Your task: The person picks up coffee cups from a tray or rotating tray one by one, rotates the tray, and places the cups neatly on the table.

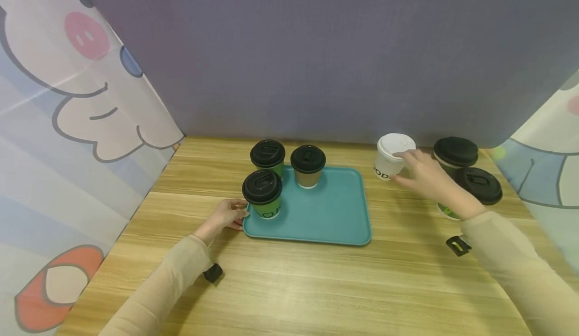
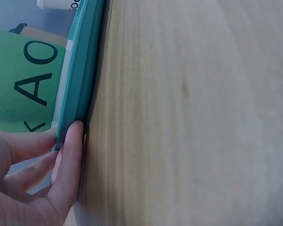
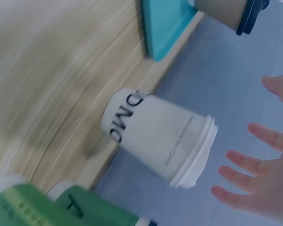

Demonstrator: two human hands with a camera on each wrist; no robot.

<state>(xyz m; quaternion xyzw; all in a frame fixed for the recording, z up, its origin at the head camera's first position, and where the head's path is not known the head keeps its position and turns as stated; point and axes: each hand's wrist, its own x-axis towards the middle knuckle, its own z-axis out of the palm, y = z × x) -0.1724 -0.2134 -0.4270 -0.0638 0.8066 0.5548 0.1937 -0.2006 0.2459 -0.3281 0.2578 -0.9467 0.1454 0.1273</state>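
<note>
We see a pale wood surface (image 1: 294,285) from above, with a turquoise tray (image 1: 334,205) lying flat near its middle. At the tray's left side, the left hand (image 1: 226,215) pinches the rim near the front corner; in the left wrist view we find its fingers bent at the edge, close to the lettered wall of a green cup. To the right of the tray, the right hand (image 1: 427,175) is spread, its fingers apart and slightly bent beside a white cup (image 1: 385,164); in the right wrist view we make out a gap between the fingertips and the cup's lid. This white cup stands upright on the surface, well apart from the tray, with dark lettering around its lower part. On the tray we note the front green cup (image 1: 263,197) at the left and a brown cup (image 1: 308,170) towards the back, both upright under black lids. A rear green cup (image 1: 268,154), also black-lidded, stands at the back left corner; its base is hidden from us. At the far right we see two more black-lidded cups (image 1: 478,186), partly covered by the right arm. A grey panel (image 1: 339,64) rises behind.
</note>
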